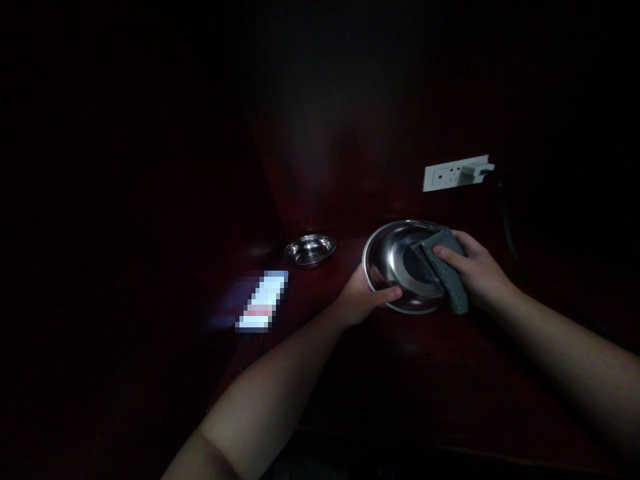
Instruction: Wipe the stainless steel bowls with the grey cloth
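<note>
A shiny metal bowl (395,253) is tilted with its inside toward me. My left hand (364,297) grips its lower left rim, thumb laid over the inner wall and the other fingers hidden behind. A folded grey-green cloth (450,273) lies over the bowl's right rim and presses on the inside. My right hand (473,263) is closed on that cloth, with the thumb on top and the remaining fingers mostly out of sight behind it.
On the dark red table (320,373), a smaller metal dish (311,251) stands left of the bowl. Nearer me is a lit, blurred-out screen (263,301) with a thin cord below it. A white wall socket (455,173) holds a plug and a dark cable. The surroundings are very dark.
</note>
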The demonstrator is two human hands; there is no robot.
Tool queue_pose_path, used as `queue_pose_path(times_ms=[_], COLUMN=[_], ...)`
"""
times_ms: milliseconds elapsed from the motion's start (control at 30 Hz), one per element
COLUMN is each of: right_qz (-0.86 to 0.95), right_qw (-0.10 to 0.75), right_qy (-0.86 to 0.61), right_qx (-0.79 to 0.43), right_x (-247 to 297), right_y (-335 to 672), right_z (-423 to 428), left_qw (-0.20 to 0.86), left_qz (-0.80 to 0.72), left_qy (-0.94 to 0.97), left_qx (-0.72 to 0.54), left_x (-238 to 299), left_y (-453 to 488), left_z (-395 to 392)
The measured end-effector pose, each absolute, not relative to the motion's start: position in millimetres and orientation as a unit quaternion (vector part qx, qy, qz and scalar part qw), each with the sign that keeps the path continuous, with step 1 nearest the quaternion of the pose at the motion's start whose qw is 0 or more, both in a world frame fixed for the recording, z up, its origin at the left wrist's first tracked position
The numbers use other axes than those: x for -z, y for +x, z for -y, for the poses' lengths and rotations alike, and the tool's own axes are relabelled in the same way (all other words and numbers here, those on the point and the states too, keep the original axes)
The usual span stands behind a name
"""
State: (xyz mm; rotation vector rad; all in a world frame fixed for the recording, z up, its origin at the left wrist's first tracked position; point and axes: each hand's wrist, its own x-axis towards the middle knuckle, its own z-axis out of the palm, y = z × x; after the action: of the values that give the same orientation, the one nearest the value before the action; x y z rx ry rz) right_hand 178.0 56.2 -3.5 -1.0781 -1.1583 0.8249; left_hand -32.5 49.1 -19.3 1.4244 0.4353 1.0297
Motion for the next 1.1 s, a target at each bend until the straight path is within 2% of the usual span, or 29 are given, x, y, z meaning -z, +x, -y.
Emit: queue_pose_path(times_ms=[533,1100], right_qz=[0.539,0.575], right_qw=[0.593,0.549], right_qy=[-0.484,-0.476], right_qx=[-0.352,-0.375], right_x=[0.9,0.8], right_y=[181.0,182.8], right_z=[-55.8,-55.5], left_qw=[0.635,0.637], left_qz=[-0.179,-0.273], left_qy=[0.597,0.521], left_qx=[-0.458,-0.498], left_x=[13.2,13.9], left_y=[-33.8,-38.6], left_z=[-50.0,-52.8])
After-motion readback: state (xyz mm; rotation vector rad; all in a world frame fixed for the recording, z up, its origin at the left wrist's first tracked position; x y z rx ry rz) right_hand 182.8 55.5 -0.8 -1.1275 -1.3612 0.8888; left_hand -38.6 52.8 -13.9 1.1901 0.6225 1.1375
